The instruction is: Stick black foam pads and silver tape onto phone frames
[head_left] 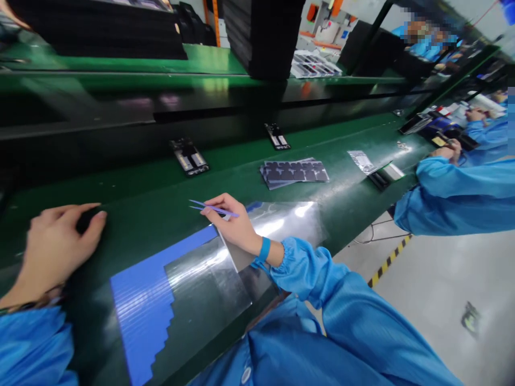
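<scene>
Right hand [235, 225] has its fingers pinched on blue tweezers [213, 208] above the shiny sheet [209, 279]; left hand [56, 249] curls loosely over a small dark object [83, 221] on the green surface [161, 187].

Bright overhead light, white glare streaked across the clear plastic sheet [209, 273] and the green bench [120, 187], strong wide-angle bending at the edges, the far background was soft and blurred

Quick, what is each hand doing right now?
Left hand: fingers curled over a small dark thing, too hidden to name.
Right hand: pinching blue tweezers.
</scene>
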Available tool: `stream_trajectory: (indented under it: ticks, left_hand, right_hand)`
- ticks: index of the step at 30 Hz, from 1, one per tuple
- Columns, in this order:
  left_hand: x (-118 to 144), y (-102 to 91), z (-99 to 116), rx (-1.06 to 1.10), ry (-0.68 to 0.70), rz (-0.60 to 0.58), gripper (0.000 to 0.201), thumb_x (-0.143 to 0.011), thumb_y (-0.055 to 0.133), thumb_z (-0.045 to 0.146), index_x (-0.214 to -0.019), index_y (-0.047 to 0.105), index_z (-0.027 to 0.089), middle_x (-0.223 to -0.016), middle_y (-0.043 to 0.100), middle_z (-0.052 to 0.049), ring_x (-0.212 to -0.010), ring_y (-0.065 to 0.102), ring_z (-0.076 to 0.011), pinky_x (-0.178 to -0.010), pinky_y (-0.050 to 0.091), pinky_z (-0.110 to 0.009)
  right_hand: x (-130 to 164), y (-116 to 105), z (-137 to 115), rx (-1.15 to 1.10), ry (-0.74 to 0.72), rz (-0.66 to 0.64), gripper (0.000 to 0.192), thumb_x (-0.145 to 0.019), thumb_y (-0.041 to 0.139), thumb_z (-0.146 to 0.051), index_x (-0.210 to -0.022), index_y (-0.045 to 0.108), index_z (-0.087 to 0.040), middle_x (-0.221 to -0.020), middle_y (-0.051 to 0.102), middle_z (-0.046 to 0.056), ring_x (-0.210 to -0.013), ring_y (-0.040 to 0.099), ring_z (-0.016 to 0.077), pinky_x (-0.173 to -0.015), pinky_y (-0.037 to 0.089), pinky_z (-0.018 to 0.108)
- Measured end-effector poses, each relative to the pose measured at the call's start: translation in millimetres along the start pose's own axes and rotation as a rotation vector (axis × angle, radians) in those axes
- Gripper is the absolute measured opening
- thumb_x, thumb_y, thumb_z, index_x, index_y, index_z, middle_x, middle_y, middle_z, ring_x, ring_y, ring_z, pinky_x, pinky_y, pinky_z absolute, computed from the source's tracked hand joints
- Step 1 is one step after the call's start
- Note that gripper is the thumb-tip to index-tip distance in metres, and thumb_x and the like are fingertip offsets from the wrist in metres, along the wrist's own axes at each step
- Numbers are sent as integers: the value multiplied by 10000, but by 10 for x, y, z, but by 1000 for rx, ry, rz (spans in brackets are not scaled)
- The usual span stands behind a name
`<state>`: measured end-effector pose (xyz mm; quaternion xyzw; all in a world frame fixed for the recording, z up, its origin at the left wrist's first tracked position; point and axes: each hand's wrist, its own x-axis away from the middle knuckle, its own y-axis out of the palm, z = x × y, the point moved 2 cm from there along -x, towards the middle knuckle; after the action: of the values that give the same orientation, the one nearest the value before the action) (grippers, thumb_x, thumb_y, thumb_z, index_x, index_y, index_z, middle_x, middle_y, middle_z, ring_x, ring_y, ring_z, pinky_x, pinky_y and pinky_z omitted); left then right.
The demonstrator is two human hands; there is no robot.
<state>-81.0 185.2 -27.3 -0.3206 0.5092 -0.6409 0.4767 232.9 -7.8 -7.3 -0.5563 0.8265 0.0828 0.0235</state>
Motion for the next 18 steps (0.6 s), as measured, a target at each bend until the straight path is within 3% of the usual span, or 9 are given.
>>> stream_trajectory:
  ticks: [2, 4, 7, 12, 18]
  left_hand:
    - [33, -59, 91, 10, 71, 150, 562, -966, 388, 642, -1378, 635, 351, -1433, 708, 0, -1457, 547, -337, -1285, 421, -589]
    - [49, -67, 128, 14, 114, 201, 566, -995, 374, 656, -1267, 683, 267, -1290, 727, -101, -1345, 602, -346, -1242, 461, -603]
    - [58, -49, 114, 39, 122, 218, 534, -1005, 415, 644, -1205, 705, 243, -1214, 698, -127, -1276, 602, -337, -1218, 477, -596]
    - [93, -29, 89, 22, 104, 205, 491, -1026, 483, 607, -1254, 705, 233, -1296, 653, -151, -1276, 583, -342, -1199, 487, -528]
    - [112, 2, 122, 55, 113, 195, 460, -1047, 487, 501, -1319, 706, 202, -1306, 644, -176, -1278, 589, -372, -1176, 485, -564]
  right_hand:
    - [9, -12, -2, 18, -10, 3, 248, -921, 801, -461, -1031, 736, -248, -951, 787, 2, -934, 755, 191, -903, 598, 352]
    - [20, -22, 0, 24, -17, 4, 247, -925, 794, -463, -1036, 747, -247, -956, 788, 6, -923, 748, 192, -881, 595, 351]
    - [38, -33, 5, 39, -20, -8, 261, -929, 792, -481, -1052, 754, -253, -976, 794, 18, -928, 748, 190, -856, 595, 345]
    - [62, -54, -18, 71, -19, -25, 292, -915, 817, -496, -1054, 758, -246, -997, 809, 40, -938, 759, 187, -856, 608, 342]
    - [86, -70, -45, 111, -22, -31, 260, -921, 827, -462, -1062, 776, -250, -987, 809, 47, -926, 763, 189, -831, 612, 344]
